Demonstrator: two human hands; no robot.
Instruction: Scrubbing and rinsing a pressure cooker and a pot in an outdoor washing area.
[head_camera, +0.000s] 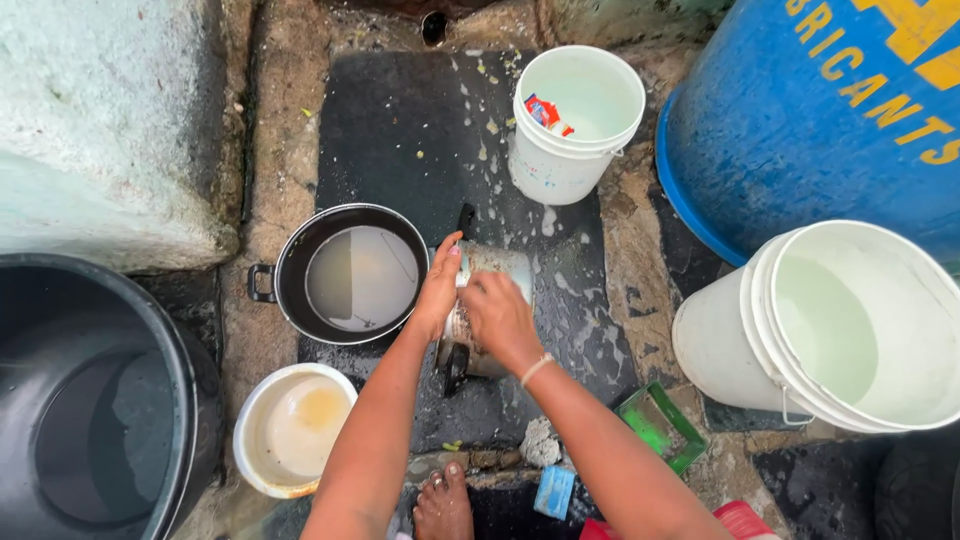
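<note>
Left hand (438, 288) fingers extended, steadying the steel pot (487, 312) lying on its side mid dark slab (400, 130). Right hand (497, 318) curled, pressed onto the pot; whether it grips anything, can't tell. Black pan (352, 273) of murky water beside. White bucket (577, 122) at slab's far edge holds a red-blue packet (543, 112).
</note>
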